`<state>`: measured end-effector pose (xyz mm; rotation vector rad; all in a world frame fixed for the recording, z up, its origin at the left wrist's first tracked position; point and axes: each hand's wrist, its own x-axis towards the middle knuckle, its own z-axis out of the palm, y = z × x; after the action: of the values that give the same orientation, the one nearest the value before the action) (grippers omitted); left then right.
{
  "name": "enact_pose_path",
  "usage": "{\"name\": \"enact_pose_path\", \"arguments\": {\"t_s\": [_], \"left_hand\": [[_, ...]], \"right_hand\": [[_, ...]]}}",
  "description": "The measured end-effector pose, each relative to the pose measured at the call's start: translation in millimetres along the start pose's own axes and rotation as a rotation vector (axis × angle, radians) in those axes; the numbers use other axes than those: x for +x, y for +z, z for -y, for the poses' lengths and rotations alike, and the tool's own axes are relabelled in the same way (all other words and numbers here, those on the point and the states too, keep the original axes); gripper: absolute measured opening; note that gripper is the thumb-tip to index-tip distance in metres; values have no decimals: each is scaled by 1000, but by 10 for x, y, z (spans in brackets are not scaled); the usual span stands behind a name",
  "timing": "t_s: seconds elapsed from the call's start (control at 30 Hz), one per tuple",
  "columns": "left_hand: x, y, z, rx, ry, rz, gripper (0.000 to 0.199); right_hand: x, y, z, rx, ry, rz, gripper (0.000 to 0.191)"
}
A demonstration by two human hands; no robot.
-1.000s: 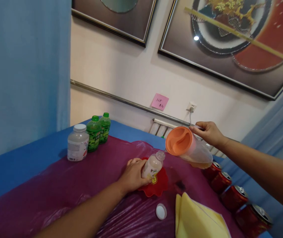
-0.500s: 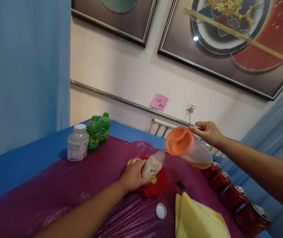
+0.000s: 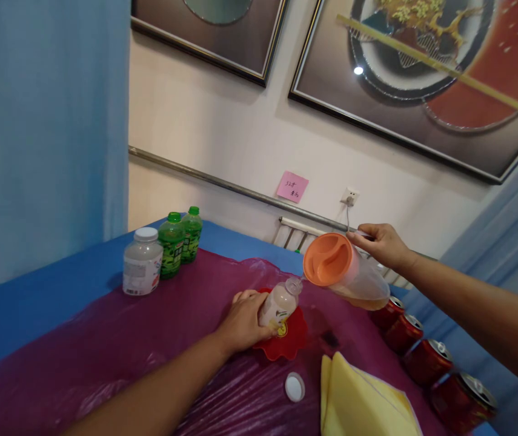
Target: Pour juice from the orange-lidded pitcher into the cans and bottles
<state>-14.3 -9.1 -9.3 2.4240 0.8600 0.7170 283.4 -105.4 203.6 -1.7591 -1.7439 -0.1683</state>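
Observation:
My left hand [image 3: 246, 321] is wrapped round a small clear bottle [image 3: 279, 304] with a white label, tilted to the right over a red scalloped dish [image 3: 292, 339]. The bottle's mouth is uncapped. Up to the right, my right hand [image 3: 383, 245] grips the handle of a clear pitcher [image 3: 363, 281] with an orange lid [image 3: 328, 259]. Tipped toward the bottle, the pitcher holds some brownish liquid, and its spout is at the bottle's mouth. A thin stream seems to show there. A white cap [image 3: 294, 386] lies on the purple sheet [image 3: 149, 345].
A white-capped jar [image 3: 142, 263] and two green bottles [image 3: 172, 245] stand at the back left. Several red cans [image 3: 428, 361] line the right side, beside a folded yellow cloth [image 3: 365, 399]. Behind are a wall rail [image 3: 222, 183] and a pink note [image 3: 292, 186].

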Motion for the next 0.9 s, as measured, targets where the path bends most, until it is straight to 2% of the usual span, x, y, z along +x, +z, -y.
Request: {"name": "enact_pose_path", "arguments": {"t_s": [0.9], "left_hand": [[-11,-27,-48,-12,-3,13,63]], "right_hand": [[-11,-7,34,-4,-1,-13,59]]}}
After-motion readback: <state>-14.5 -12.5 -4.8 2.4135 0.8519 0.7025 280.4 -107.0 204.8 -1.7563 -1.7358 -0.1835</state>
